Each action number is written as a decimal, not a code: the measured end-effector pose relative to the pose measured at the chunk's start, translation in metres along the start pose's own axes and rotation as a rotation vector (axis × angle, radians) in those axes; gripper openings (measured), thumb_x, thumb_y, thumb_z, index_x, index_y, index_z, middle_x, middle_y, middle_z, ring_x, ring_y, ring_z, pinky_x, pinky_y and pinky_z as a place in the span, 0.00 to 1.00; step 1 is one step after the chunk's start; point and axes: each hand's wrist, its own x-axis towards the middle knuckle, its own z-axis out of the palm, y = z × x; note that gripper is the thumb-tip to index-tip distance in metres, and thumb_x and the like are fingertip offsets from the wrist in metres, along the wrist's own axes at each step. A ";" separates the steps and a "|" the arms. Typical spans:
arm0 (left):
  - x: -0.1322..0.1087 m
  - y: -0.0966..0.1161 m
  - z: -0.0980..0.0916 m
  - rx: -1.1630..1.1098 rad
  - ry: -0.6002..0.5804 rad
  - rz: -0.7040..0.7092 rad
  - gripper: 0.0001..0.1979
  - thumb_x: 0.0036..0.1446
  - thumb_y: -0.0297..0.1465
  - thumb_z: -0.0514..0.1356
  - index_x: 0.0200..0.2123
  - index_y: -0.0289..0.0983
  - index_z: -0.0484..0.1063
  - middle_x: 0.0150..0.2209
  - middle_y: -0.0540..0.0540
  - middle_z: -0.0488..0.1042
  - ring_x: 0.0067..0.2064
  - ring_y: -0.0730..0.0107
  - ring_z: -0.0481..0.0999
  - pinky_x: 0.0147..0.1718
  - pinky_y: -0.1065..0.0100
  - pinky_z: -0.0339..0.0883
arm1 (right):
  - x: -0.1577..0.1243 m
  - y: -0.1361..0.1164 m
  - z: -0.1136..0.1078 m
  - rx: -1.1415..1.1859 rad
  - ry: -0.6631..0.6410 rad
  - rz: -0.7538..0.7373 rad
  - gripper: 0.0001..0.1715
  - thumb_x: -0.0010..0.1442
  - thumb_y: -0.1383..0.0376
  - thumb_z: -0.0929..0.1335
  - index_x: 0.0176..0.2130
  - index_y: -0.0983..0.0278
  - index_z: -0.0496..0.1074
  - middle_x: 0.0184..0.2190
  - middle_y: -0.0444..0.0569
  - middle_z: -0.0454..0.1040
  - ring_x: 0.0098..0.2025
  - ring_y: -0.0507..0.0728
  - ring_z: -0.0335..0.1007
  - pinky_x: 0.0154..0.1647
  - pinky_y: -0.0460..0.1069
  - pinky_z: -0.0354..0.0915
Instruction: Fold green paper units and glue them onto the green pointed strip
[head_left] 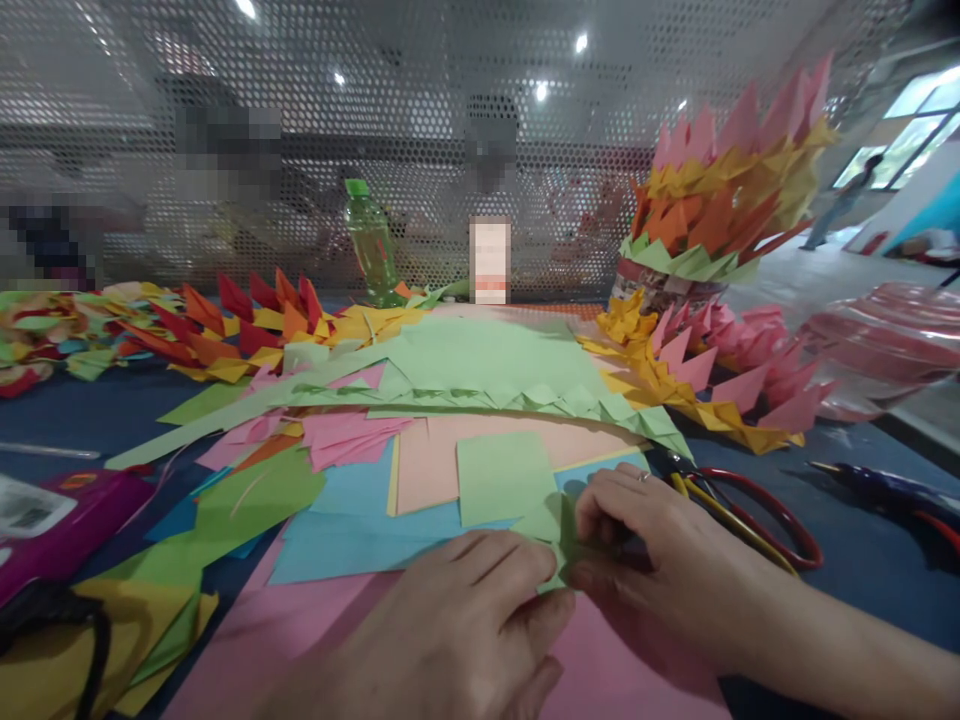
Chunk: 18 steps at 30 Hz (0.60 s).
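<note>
Both hands meet over a small piece of light green paper (541, 520) at the lower middle. My left hand (480, 610) pinches its near edge between thumb and fingers. My right hand (637, 550), with a ring on one finger, has curled fingers closed on the right side of the same piece. Just behind lies a flat light green square (504, 475) on peach and blue sheets. Pink paper (600, 660) lies beneath the hands. A long light green strip with folded points (480, 398) stretches across behind them.
Scissors (750, 515) and a pen (885, 488) lie right. A purple device (67, 520) is left. Folded paper points (247, 320), a green bottle (371, 245), a tiered paper piece (720, 190) and a clear container (885, 350) stand farther back, before a perforated metal screen (427, 170).
</note>
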 end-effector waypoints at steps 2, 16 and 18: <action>-0.002 0.000 -0.002 -0.023 0.017 0.006 0.06 0.63 0.24 0.65 0.43 0.37 0.74 0.44 0.48 0.74 0.45 0.61 0.73 0.43 0.64 0.70 | 0.000 0.002 -0.001 0.018 -0.016 0.041 0.16 0.55 0.78 0.71 0.34 0.60 0.65 0.32 0.40 0.70 0.36 0.55 0.64 0.37 0.49 0.57; -0.011 0.000 0.001 -0.057 0.231 0.021 0.19 0.78 0.35 0.48 0.43 0.38 0.79 0.43 0.47 0.78 0.46 0.64 0.77 0.47 0.66 0.72 | -0.002 0.023 -0.012 0.115 -0.020 -0.086 0.25 0.65 0.77 0.64 0.55 0.53 0.67 0.55 0.44 0.70 0.58 0.56 0.66 0.60 0.52 0.62; -0.012 0.000 0.003 -0.055 0.259 0.014 0.20 0.78 0.35 0.48 0.43 0.38 0.79 0.43 0.47 0.79 0.46 0.65 0.77 0.47 0.66 0.72 | -0.002 0.023 -0.010 0.117 0.032 -0.099 0.23 0.70 0.74 0.61 0.58 0.52 0.66 0.56 0.45 0.70 0.59 0.56 0.67 0.61 0.53 0.62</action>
